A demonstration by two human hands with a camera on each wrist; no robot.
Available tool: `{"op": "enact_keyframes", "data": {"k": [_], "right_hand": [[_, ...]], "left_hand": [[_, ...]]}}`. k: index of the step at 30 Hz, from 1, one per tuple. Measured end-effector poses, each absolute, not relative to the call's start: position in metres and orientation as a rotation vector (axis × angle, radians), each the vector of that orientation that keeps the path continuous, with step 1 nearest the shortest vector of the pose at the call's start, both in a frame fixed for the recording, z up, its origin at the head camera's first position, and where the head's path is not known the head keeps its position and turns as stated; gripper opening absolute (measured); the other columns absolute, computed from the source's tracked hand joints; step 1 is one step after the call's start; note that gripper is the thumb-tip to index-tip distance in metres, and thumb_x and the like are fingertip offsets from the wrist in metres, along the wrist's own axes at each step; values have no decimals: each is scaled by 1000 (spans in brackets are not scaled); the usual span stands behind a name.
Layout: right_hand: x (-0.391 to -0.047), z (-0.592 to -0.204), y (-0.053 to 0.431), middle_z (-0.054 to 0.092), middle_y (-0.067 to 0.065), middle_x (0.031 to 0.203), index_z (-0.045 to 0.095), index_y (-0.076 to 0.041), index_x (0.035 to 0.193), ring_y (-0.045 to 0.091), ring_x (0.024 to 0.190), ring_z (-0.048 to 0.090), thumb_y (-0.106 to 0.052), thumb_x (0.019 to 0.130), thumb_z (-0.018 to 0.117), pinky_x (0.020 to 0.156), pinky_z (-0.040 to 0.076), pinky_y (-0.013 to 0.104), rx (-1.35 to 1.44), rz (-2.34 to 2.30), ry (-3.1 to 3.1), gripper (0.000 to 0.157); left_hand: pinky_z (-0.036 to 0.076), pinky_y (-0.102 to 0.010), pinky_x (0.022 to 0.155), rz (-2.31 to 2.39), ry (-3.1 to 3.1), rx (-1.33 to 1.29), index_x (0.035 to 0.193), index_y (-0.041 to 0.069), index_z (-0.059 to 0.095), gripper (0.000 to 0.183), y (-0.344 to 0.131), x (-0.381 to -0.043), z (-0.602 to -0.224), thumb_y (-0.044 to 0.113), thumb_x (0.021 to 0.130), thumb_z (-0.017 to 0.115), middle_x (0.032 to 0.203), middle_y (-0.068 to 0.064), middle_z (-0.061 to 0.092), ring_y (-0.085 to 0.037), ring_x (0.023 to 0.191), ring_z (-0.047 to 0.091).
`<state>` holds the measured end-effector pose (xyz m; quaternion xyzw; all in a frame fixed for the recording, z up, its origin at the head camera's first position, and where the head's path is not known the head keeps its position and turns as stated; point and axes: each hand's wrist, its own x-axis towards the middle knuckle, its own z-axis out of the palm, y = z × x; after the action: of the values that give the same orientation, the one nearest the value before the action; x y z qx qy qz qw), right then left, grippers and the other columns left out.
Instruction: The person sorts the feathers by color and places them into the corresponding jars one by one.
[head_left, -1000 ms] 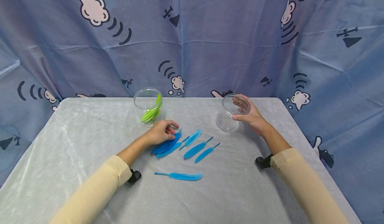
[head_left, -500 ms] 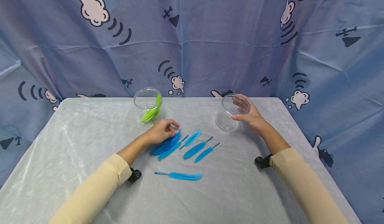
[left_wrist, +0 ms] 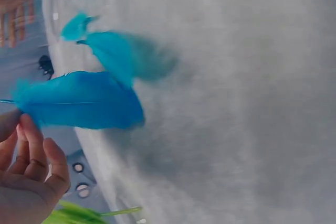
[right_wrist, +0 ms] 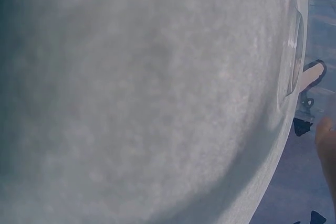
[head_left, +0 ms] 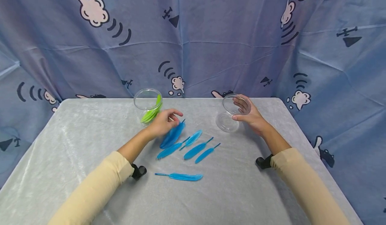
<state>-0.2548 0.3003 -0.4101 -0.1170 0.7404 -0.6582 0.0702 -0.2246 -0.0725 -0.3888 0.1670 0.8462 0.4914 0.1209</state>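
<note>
In the head view my left hand (head_left: pixel 162 124) pinches a broad blue feather (head_left: pixel 173 135) near its quill end. The left wrist view shows that blue feather (left_wrist: pixel 84 100) spread out from the thumb and fingertips, with a shadow on the cloth below. Other blue feathers lie close by: one (head_left: pixel 170 151) just under it, a small one (head_left: pixel 194 138), and two to the right, the nearer being this feather (head_left: pixel 197 150). My right hand (head_left: pixel 252 118) grips a clear plastic jar (head_left: pixel 228 123) around its side; no feather shows inside. The right wrist view catches only part of the hand (right_wrist: pixel 326 145).
A second clear jar (head_left: pixel 147 90) stands behind my left hand, with green feathers (head_left: pixel 150 114) inside. One blue feather (head_left: pixel 185 177) lies apart, nearer the front. Pale cloth covers the table (head_left: pixel 229 191); a patterned blue curtain (head_left: pixel 205 64) hangs behind.
My left hand has moved up and slightly right, drawing the broad blue feather away from the feather beside it. The right hand and its jar stay in place.
</note>
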Motion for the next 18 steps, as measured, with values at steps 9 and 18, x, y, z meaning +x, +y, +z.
{"op": "enact_keyframes", "data": {"k": [9, 18], "right_hand": [[-254, -409, 300, 26, 16, 160, 26, -15, 152, 30, 148, 21, 15, 84, 68, 121, 5, 51, -334, -2002, 2222, 86], [-253, -409, 300, 26, 16, 160, 25, -18, 152, 30, 148, 21, 13, 85, 69, 121, 5, 52, -348, -1997, 2213, 86]], "left_hand": [[53, -45, 86, 1649, 2377, 376, 126, 2, 62, 28, -70, -232, -371, 1, 98, 58, 103, -15, 62, -30, 88, 63], [54, -42, 89, 1841, 2250, 296, 126, 7, 61, 26, -58, -232, -357, 6, 102, 56, 106, -13, 59, -30, 96, 67]]}}
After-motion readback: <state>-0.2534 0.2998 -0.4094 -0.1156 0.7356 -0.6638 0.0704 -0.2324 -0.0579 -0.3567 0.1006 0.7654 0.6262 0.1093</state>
